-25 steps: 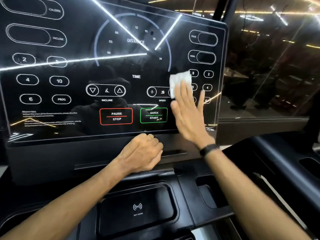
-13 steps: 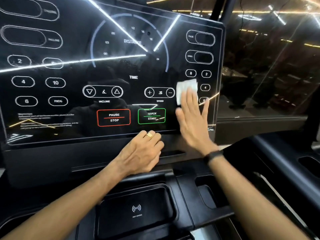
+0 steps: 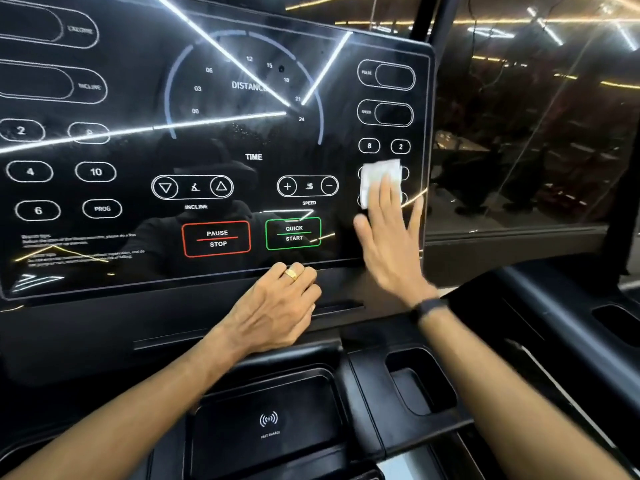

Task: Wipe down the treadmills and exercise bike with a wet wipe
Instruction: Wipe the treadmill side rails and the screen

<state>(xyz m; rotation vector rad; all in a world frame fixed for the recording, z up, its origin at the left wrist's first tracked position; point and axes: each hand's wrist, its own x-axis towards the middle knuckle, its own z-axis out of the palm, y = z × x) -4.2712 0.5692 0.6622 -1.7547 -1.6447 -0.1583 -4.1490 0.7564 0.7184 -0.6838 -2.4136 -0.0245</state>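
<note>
Treadmill console [image 3: 214, 140], a glossy black glass panel printed with white oval buttons, is filling the upper left and centre of the frame, and the wet wipe [image 3: 379, 180] is lying flat against it at centre right, over the small number buttons under the 8 and 2. Right hand [image 3: 388, 244] is pressing the wipe to the glass with straight, spread fingers, nothing curled round it. Compared with a second ago, the wipe is sitting further right: it has been sliding away from the SPEED control [image 3: 308, 186] toward the panel's right edge, which suggests this stroke is finishing the right-hand button column while much of the panel to the left may yet need passes. Left hand [image 3: 280, 306] is staying put at the lower centre, fingers loosely curled and holding nothing, knuckles resting on the matte ledge below the glass, a gold ring [image 3: 292, 273] showing. The wipe is looking white, thin, soft and slightly crumpled. Below, at the bottom centre, a matte plastic tray [image 3: 266, 410] with rounded corners is carrying a wireless-charge symbol.
</note>
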